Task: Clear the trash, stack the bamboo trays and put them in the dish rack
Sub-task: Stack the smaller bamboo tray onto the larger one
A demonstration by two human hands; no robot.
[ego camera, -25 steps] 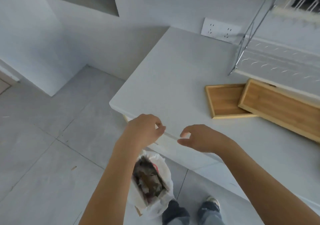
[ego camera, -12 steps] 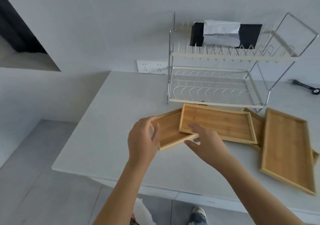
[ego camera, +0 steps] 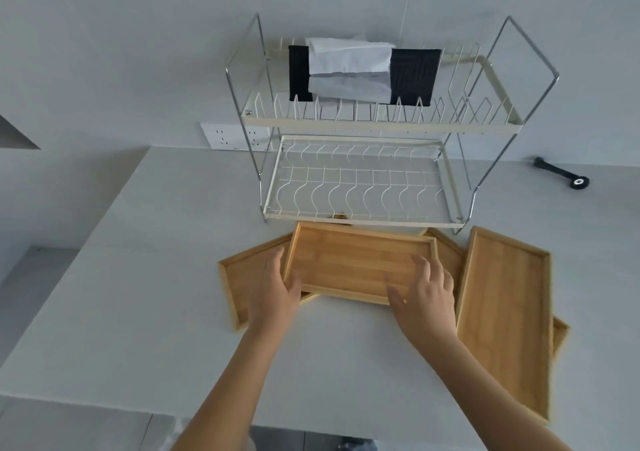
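Note:
Several bamboo trays lie overlapping on the white counter [ego camera: 156,277] in front of a two-tier wire dish rack [ego camera: 356,216]. The middle tray [ego camera: 353,260] rests on top of a left tray [ego camera: 239,277] and another tray [ego camera: 448,253] behind it. My left hand [ego camera: 273,298] grips the middle tray's left end. My right hand [ego camera: 426,294] lies on its right front part, fingers spread over the floor and thumb at the front rim. A long tray [ego camera: 505,312] lies to the right, over one more tray [ego camera: 560,332]. The rack's lower tier holds nothing.
A black tissue box [ego camera: 412,72] with white tissue sits on the rack's upper tier. A wall socket [ego camera: 225,135] is left of the rack. A black tool [ego camera: 561,175] lies at the back right. The counter's front edge runs just below my forearms.
My view swung up from the trash bag on the floor to the counter. Both hands moved forward and came down on the two ends of the middle tray.

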